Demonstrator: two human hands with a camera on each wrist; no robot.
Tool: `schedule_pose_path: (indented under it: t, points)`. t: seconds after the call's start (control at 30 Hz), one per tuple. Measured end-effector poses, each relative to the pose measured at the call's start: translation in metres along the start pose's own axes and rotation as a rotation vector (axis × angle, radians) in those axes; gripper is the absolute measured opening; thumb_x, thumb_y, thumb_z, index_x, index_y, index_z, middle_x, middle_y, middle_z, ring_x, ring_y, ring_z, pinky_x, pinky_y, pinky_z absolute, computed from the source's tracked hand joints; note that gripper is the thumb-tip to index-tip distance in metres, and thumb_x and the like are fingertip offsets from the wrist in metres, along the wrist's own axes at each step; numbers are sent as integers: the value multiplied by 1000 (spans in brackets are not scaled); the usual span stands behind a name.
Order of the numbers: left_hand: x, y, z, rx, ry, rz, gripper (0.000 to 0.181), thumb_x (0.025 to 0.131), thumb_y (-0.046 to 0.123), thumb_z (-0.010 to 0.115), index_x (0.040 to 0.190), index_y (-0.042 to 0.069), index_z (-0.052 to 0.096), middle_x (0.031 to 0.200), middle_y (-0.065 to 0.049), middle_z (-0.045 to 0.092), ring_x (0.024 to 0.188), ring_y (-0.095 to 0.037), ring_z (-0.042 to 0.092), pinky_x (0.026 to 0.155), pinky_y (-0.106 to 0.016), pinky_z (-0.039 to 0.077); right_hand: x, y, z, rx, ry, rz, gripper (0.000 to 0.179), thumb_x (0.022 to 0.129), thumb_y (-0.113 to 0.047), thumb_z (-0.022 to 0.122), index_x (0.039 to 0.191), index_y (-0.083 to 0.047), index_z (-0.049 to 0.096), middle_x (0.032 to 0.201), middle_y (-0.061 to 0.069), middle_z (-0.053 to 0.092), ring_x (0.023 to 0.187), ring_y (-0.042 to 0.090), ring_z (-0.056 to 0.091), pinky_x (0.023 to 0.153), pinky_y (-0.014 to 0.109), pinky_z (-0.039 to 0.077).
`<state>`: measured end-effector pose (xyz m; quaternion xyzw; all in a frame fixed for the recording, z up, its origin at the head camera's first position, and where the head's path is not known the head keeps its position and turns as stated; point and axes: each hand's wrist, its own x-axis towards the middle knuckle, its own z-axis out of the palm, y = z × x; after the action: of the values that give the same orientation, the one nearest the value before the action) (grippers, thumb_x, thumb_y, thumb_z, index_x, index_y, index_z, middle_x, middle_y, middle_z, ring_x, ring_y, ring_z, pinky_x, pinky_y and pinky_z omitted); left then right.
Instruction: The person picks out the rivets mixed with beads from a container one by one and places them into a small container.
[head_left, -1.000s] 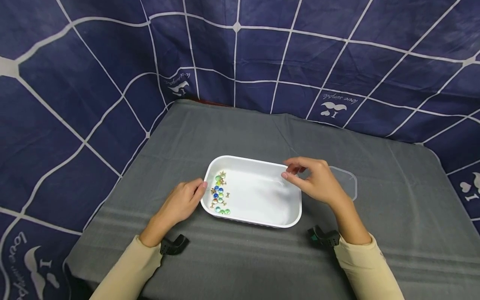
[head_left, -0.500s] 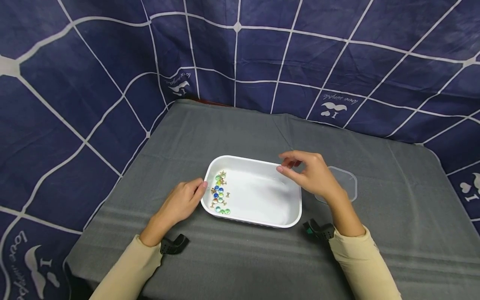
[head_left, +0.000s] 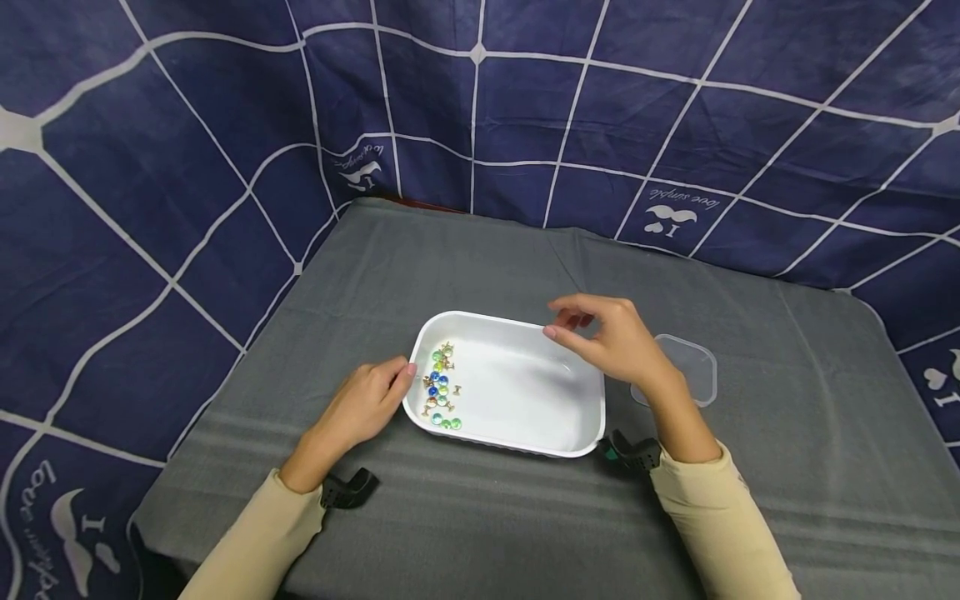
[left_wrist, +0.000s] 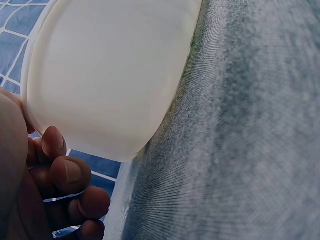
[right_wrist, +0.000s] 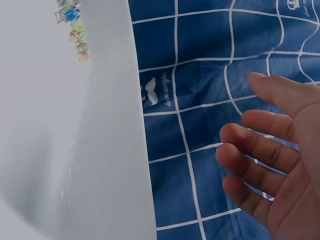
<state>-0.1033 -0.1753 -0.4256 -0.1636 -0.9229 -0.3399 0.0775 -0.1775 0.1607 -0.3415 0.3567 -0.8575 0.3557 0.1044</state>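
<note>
White tray [head_left: 517, 392] on grey surface [head_left: 450, 525], left hand [head_left: 365, 402] with fingers gripping its left rim, marbles [head_left: 432, 391] and gold pieces [head_left: 457, 390] at that end, right hand [head_left: 618, 337] above far rim, fingers released, right forearm [head_left: 678, 421] partly hiding clear plastic piece [head_left: 695, 371], blue cloth [head_left: 517, 100] behind.

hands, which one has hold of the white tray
The left hand: it grips the white tray by its left end, while the right hand holds nothing, its fingers clear of the tray.

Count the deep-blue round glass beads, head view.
3 visible, toward the left end of the white rounded-rectangular tray: first blue bead and second blue bead side by side, third blue bead just below them. More may be hidden.
</note>
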Motion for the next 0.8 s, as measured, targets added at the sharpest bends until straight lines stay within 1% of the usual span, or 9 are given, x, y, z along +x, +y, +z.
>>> schedule_pose_path:
  t: [0.33, 0.57, 0.8]
  points:
    - [-1, -1, -1, 11, 4, -8, 30, 103, 18, 52, 74, 13, 49, 59, 6, 35, 52, -11, 36, 48, -29, 28, 10, 0, 10, 40, -26, -13, 24, 85, -11, 77, 106, -2, 72, 84, 0, 70, 77, 11, 64, 72, 32, 51]
    - [0, 0, -1, 19, -3, -9, 30, 103, 19, 52, 74, 13, 49, 59, 6, 35, 52, -11, 36, 48, -29, 28, 16, 2, 19, 63, -50, -5, 25, 86, -13, 78, 107, -2, 71, 85, 1, 70, 78, 12, 64, 73, 35, 51]
    - [0, 0, 0, 20, 6, -20, 29, 103, 18, 53, 75, 13, 49, 59, 5, 36, 51, -12, 36, 47, -30, 29, 24, 1, 25, 70, -67, -4, 25, 87, -14, 77, 107, -2, 71, 85, 2, 70, 77, 13, 64, 73, 38, 51]
